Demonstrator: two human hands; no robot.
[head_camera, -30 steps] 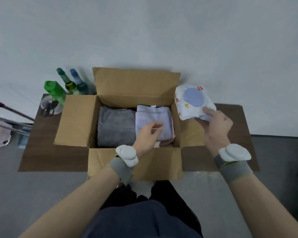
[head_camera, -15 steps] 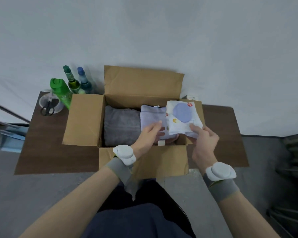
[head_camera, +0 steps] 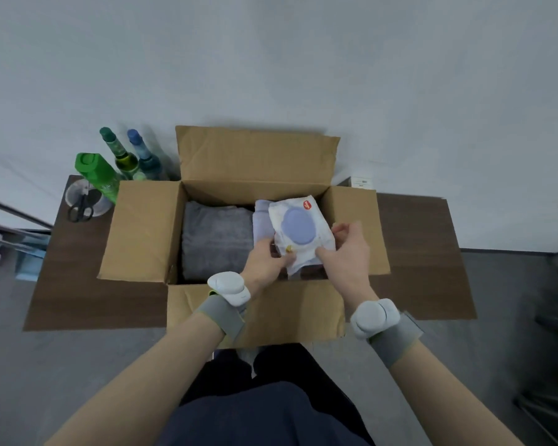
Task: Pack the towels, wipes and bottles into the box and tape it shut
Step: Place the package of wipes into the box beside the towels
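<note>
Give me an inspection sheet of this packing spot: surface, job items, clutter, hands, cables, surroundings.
Surface: brown table with the open box on it, flaps spread.
Job's things: grey towel and lilac towel side by side in the box; wipes pack held over the lilac towel; three bottles standing outside, behind the left flap.
Clutter: scissors in a clear cup by the bottles.
Hands: left hand and right hand both grip the wipes pack.
Cables: nothing seen.
Surroundings: grey wall behind, grey floor around.

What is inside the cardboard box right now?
A folded grey towel on the left, a lavender towel on the right, and over it a wipes pack gripped by left hand and right hand. Whatever lies beneath the towels is covered.
</note>
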